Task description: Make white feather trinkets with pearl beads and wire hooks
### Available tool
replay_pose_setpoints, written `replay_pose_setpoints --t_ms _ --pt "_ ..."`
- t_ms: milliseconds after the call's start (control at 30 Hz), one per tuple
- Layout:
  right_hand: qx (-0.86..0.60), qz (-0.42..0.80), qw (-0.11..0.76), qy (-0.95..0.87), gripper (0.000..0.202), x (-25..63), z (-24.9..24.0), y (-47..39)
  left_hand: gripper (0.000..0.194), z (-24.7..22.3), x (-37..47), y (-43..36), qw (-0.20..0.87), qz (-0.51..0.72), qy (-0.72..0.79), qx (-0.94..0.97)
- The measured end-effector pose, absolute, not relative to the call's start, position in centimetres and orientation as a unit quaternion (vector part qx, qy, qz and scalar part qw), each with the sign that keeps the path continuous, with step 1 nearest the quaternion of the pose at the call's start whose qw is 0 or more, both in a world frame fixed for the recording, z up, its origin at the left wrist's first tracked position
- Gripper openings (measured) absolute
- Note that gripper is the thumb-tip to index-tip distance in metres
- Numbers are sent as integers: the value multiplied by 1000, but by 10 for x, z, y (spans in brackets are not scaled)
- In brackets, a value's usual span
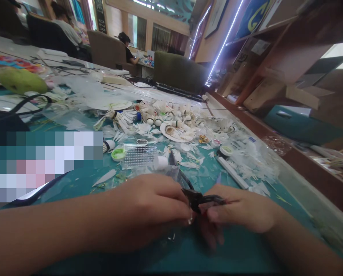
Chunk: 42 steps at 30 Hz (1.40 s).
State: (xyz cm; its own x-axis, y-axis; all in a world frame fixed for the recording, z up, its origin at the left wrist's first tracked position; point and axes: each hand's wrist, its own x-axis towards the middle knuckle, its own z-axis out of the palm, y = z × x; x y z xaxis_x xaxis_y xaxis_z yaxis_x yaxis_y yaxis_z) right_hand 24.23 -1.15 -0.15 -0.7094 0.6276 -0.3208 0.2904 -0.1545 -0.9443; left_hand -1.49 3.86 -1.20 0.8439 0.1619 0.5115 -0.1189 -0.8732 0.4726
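Note:
My right hand (237, 209) grips dark-handled scissors or pliers (198, 199), whose near end points toward my left hand. Thumb and fingers of my left hand (160, 203) are pinched together, with a small whitish piece (190, 216) at the fingertips, too small to make out clearly. The tool touches or nearly touches those fingertips. Both hands are close together above the green mat (234, 253). Behind them lie a sheet of small beads (139, 155), a white cap (161, 162) and a lime-green pot (118, 154).
Shuttlecocks (118, 117) and loose white feathers cover the table's middle. A white plate (177, 131) holds feather pieces. A white bar (233, 172) lies at right, a green fruit (22, 81) at far left. A person (128, 50) sits farther back.

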Motion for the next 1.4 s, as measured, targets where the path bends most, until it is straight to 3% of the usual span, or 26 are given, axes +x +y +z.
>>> replay_pose_setpoints --t_ms 133,333,1400 --pt "-383 653 99 -646 39 242 0 -10 16 -16 -15 39 215 284 -19 934" --pt "-382 651 94 -649 27 242 -2 -11 17 -17 -15 39 196 281 -21 939" --pt "-395 686 118 -599 21 241 -5 -12 18 -15 -13 37 196 271 -24 942"
